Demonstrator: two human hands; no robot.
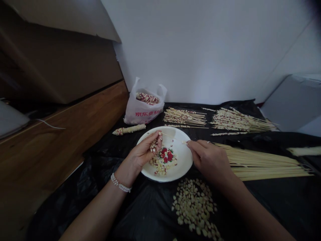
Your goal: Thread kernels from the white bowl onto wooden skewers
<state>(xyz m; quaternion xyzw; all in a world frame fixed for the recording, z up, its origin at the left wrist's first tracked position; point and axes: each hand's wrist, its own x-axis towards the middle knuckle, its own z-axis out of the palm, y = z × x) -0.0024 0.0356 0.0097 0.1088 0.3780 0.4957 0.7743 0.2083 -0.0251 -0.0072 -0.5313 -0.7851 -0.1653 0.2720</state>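
My left hand (144, 154) is cupped over a white plate (184, 160) with a red flower print, its fingers pinched on corn kernels and the end of a thin bamboo skewer (168, 135). My right hand (208, 157) hovers at the plate's right rim, fingers pinched on a single kernel (185, 142). Loose kernels (162, 162) lie in the plate. A pearl bracelet (120, 184) circles my left wrist.
A pile of kernels (194, 206) lies on black plastic sheeting (276, 201) in front of the plate. Bare skewers (263, 164) lie to the right, loaded skewers (238, 122) behind. A corn cob (129, 129) and a white bag (144, 107) of cobs sit at back left.
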